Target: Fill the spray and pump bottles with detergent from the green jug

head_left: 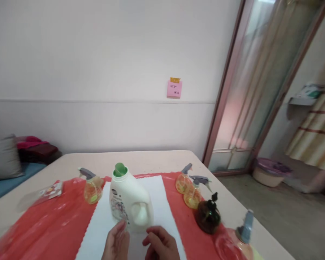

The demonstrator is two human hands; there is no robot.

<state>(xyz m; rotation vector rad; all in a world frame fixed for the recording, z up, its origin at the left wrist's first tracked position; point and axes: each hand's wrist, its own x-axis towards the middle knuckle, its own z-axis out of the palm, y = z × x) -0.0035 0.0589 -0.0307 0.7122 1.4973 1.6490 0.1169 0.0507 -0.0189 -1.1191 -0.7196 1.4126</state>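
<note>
A white detergent jug [131, 198] with a green pouring spout and a printed label stands upright on a white sheet [93, 234], its hollow handle toward the right. Just in front of its base is my left hand [116, 241], fingers apart and nothing held; whether a fingertip touches the jug I cannot tell. My right hand [162, 243] is near the jug's lower right, with loosely bent fingers and nothing visible between them. Left of the jug, a spray bottle [92, 190] with yellow liquid and a grey trigger rests on red plastic sheeting [54, 220].
To the right stand two more yellowish spray bottles [182, 182], a dark pump bottle [208, 216] and a spray bottle [245, 234] near the table's [141, 159] right edge. A clear packet [50, 190] lies on the left. Behind the table is a wall with a pink note [174, 89].
</note>
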